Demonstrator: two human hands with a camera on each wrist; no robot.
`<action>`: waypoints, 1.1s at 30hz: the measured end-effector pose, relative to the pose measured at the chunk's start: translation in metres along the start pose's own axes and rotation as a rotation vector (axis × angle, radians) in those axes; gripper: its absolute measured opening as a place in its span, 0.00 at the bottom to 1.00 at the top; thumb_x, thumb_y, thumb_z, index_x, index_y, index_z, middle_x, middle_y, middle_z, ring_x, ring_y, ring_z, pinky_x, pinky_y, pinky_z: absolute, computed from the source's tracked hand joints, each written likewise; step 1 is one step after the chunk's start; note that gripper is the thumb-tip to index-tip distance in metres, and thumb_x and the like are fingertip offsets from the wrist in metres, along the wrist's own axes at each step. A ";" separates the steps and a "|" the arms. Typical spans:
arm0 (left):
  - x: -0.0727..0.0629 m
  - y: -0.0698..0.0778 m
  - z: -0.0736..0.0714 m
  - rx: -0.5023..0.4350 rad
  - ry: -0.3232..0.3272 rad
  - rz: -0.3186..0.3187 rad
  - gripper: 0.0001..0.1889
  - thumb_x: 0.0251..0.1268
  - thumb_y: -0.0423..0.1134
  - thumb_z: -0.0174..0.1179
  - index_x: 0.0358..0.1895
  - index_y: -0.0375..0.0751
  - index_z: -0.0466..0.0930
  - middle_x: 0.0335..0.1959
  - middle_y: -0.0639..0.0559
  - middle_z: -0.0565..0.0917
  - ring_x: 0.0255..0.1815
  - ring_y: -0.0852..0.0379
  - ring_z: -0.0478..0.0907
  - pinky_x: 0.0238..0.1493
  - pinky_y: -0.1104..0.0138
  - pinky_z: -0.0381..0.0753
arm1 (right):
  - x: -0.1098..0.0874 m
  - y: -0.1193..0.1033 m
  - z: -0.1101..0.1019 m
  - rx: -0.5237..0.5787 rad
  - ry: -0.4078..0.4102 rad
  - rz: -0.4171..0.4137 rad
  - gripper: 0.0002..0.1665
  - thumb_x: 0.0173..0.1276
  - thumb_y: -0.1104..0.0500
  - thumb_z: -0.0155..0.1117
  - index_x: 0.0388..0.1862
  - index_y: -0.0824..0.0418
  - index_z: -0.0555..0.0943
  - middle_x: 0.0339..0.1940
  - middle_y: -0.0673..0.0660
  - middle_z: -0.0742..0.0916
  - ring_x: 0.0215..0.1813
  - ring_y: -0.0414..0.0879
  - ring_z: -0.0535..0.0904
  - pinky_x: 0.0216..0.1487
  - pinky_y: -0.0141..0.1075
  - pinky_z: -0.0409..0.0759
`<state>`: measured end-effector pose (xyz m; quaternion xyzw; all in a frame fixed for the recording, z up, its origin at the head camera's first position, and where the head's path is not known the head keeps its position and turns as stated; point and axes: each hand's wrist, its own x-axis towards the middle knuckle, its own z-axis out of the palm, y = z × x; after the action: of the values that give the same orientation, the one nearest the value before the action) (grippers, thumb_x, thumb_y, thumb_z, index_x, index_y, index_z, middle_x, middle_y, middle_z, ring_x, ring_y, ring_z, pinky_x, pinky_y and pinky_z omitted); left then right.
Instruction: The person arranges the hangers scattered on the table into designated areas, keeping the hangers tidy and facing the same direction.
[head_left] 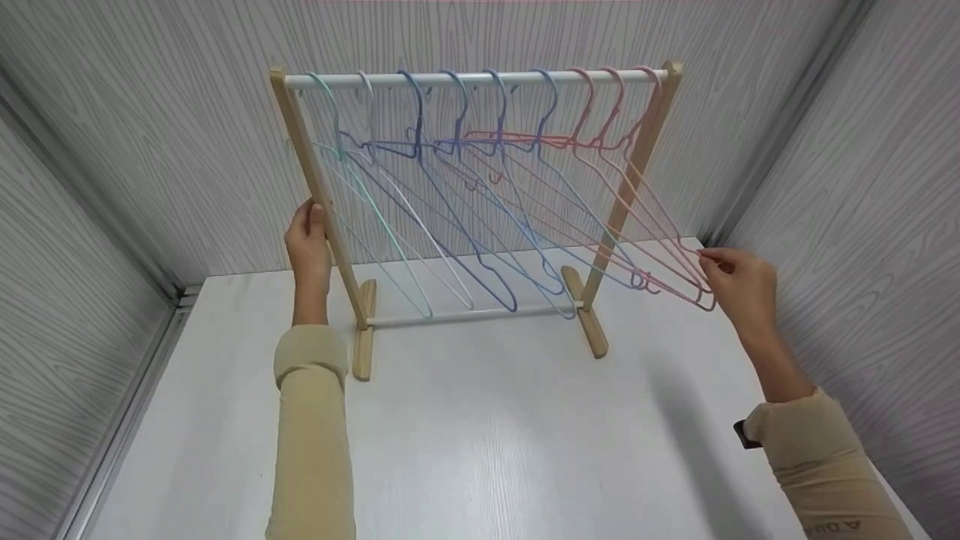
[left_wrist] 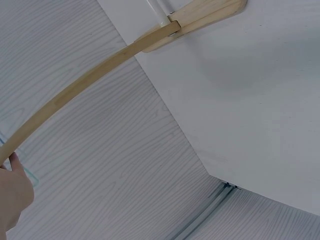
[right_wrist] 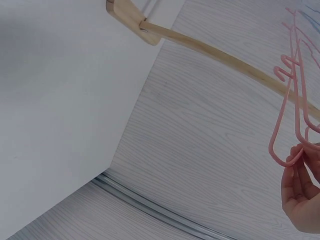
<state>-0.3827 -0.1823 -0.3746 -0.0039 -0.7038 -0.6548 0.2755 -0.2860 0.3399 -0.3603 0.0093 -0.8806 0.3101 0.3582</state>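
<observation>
My left hand [head_left: 308, 244] grips the left wooden post [head_left: 300, 142] of a small clothes rack; the thumb lies along the post's front, and part of the fingers is hidden behind it. With fingertips and thumb, my right hand [head_left: 742, 289] pinches the lower corner of a pink clothes hanger [right_wrist: 276, 135]. Several hangers hang by their hooks from the rack's white top rail [head_left: 480, 78]. From left to right they run from a mint-green hanger [head_left: 379, 214] and a whitish hanger [head_left: 371, 112] through several blue hangers [head_left: 418, 112] to the pink ones at the right post [head_left: 641, 154].
Wooden feet [head_left: 363, 364] and a white lower bar [head_left: 472, 314] carry the rack on a white tabletop [head_left: 465, 435]. Grey wood-grain panels [head_left: 150, 112] rise behind and at both sides. A metal track [head_left: 124, 435] runs along the left edge.
</observation>
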 end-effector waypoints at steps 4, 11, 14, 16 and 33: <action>-0.005 0.010 0.000 -0.024 -0.012 -0.006 0.23 0.74 0.42 0.41 0.65 0.30 0.62 0.58 0.37 0.71 0.58 0.48 0.68 0.57 0.64 0.68 | 0.000 0.000 -0.001 0.010 -0.006 0.019 0.10 0.63 0.64 0.60 0.37 0.68 0.85 0.28 0.62 0.84 0.27 0.32 0.70 0.28 0.24 0.65; -0.008 0.017 -0.001 -0.026 -0.020 -0.019 0.22 0.74 0.40 0.42 0.65 0.29 0.61 0.59 0.36 0.70 0.59 0.46 0.67 0.57 0.63 0.68 | 0.000 0.004 0.001 0.026 0.015 -0.002 0.09 0.63 0.66 0.59 0.37 0.70 0.84 0.30 0.63 0.85 0.29 0.33 0.72 0.31 0.22 0.65; -0.004 0.008 -0.001 -0.017 -0.008 -0.014 0.23 0.74 0.42 0.42 0.65 0.30 0.62 0.59 0.37 0.70 0.59 0.48 0.68 0.57 0.65 0.68 | -0.001 0.004 0.000 0.031 0.013 0.004 0.10 0.64 0.65 0.59 0.38 0.70 0.84 0.31 0.63 0.85 0.30 0.34 0.72 0.32 0.22 0.66; -0.001 0.002 -0.001 -0.014 -0.002 -0.005 0.24 0.74 0.43 0.43 0.64 0.30 0.63 0.58 0.38 0.71 0.59 0.49 0.68 0.57 0.66 0.68 | -0.001 0.004 0.000 0.037 0.005 0.014 0.10 0.64 0.65 0.58 0.39 0.70 0.84 0.31 0.63 0.85 0.31 0.34 0.72 0.32 0.22 0.66; 0.001 -0.003 0.001 -0.024 0.002 -0.005 0.24 0.74 0.43 0.42 0.65 0.31 0.62 0.58 0.39 0.71 0.59 0.49 0.68 0.57 0.67 0.68 | -0.005 -0.004 -0.002 0.062 0.011 0.049 0.13 0.67 0.60 0.57 0.43 0.67 0.83 0.34 0.61 0.85 0.33 0.32 0.72 0.33 0.22 0.68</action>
<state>-0.3851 -0.1826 -0.3765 -0.0048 -0.6957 -0.6637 0.2748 -0.2797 0.3364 -0.3602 -0.0028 -0.8686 0.3458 0.3548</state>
